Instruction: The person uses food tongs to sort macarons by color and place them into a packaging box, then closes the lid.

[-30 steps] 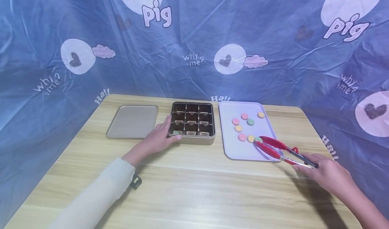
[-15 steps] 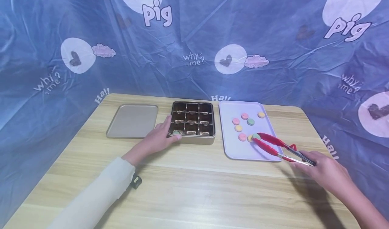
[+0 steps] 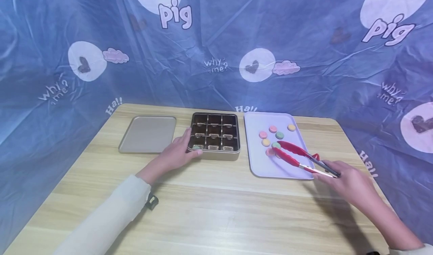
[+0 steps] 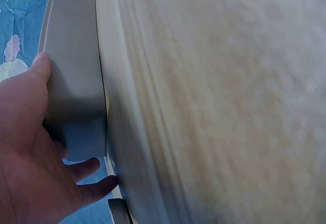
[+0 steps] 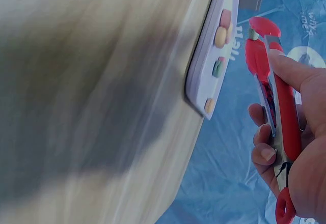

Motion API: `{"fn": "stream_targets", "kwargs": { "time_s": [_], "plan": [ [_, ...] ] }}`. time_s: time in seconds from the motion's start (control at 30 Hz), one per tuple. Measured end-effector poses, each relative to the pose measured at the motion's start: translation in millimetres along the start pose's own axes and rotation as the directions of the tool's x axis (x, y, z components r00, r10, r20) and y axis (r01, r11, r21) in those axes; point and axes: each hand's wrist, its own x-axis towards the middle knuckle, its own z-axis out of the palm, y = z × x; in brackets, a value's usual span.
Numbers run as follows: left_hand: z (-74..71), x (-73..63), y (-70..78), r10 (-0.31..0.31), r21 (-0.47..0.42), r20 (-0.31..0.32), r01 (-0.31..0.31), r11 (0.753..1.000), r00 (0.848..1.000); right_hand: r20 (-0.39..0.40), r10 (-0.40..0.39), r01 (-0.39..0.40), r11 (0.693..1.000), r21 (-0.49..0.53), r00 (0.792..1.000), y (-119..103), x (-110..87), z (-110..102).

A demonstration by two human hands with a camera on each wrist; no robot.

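My right hand (image 3: 350, 181) grips red-tipped metal tongs (image 5: 285, 112). Their tips pinch a green macaron (image 3: 276, 145), held over the lilac tray (image 3: 270, 168). Pink, yellow and green macarons lie on that tray; the tongs partly cover the ones nearest the front. My left hand (image 3: 176, 151) rests against the near left corner of a metal box (image 3: 220, 156), its thumb along the front and its fingers along the left side. Inside the box is a dark divided insert (image 3: 214, 131), with something green (image 3: 197, 147) in the front left compartment.
A flat beige metal lid (image 3: 149, 134) lies left of the box. All of it stands on a wooden table (image 3: 209, 210), toward the back edge. A blue printed cloth (image 3: 216, 33) hangs behind and at both sides.
The tongs have lifted the green macaron from the front of the tray and carried it left and toward the back. My left hand has stayed at the box.
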Motion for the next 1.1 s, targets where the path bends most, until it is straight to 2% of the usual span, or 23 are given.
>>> {"fn": "stream_targets", "kwargs": {
  "time_s": [0.1, 0.23, 0.6, 0.9, 1.1],
  "plan": [
    [-0.4, -0.3, -0.3, 0.003, 0.003, 0.002, -0.003, 1.000, 1.000, 0.043, 0.040, -0.040, 0.999, 0.008, 0.998, -7.5, 6.5, 1.2],
    [-1.0, -1.4, -0.9, -0.003, 0.001, 0.003, 0.003, 1.000, 1.000, 0.075, 0.043, -0.044, 0.999, 0.010, 0.996, -18.1, 17.6, 2.9],
    [0.0, -0.3, -1.3, 0.006, -0.007, 0.003, -0.006, 1.000, 1.000, 0.076, -0.045, 0.041, 0.997, 0.060, 0.996, -53.1, 48.7, 9.3],
    [1.1, 1.7, -2.6, -0.007, 0.004, 0.000, 0.007, 1.000, 1.000, 0.101, -0.071, 0.062, 0.994, 0.092, 0.992, -80.5, 69.4, 22.4],
    [-0.1, 0.9, -1.5, -0.012, 0.005, 0.010, 0.012, 1.000, 1.000, 0.151, -0.076, 0.060, 0.992, 0.110, 0.986, -98.8, 82.6, 34.4]
  ]
}}
